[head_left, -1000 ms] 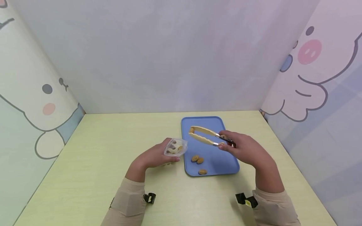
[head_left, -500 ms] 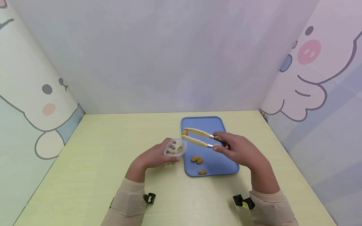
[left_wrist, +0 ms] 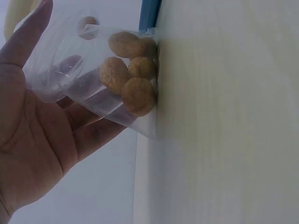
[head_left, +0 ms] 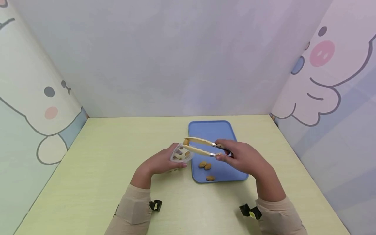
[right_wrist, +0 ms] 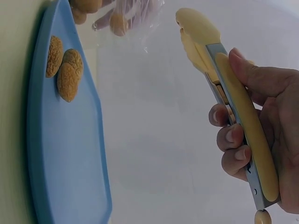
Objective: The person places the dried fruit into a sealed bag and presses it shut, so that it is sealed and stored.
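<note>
Gripping wavy-edged cream tongs (right_wrist: 247, 126), clear bag (left_wrist: 93, 67)

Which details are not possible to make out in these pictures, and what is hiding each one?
- Head view: the lower part of the bag, mostly hidden by the left hand.
- Right wrist view: the nut held in the tongs, covered by their near tip.
- Left wrist view: most of the blue tray, cut off by the top edge.
- Left wrist view: the exact count of bagged nuts, which overlap.
</note>
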`<state>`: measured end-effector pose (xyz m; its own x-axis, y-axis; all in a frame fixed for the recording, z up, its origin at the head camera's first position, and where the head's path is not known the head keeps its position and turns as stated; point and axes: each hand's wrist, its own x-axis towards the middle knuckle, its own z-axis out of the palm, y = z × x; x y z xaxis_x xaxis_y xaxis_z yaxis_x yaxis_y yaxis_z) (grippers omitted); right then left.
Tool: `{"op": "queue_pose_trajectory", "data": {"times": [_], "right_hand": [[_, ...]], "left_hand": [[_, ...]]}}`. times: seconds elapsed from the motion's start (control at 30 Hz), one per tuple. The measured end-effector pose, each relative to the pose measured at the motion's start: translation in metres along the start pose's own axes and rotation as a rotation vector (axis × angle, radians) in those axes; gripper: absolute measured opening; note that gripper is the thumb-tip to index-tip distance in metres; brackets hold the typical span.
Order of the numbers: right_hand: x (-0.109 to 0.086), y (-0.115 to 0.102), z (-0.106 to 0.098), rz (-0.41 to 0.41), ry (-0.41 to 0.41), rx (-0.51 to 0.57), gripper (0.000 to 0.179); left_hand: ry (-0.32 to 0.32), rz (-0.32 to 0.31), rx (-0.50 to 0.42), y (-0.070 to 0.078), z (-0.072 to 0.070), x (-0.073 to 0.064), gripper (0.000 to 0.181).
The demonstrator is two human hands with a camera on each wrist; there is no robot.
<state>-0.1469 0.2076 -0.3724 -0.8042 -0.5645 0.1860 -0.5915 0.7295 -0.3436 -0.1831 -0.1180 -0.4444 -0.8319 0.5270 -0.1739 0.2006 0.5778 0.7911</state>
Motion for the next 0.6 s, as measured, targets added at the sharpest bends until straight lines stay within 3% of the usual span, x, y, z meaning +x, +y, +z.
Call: {"op": "queue_pose_trajectory", "data": {"times": [0.6], "right_hand": [[0.0035, -0.0076, 0.0051, -0.013, -0.018, -0.006, 0.038]], "left_hand": [[0.018, -0.026, 0.01, 0.003, 0.0001, -0.0018, 0.071]]}}
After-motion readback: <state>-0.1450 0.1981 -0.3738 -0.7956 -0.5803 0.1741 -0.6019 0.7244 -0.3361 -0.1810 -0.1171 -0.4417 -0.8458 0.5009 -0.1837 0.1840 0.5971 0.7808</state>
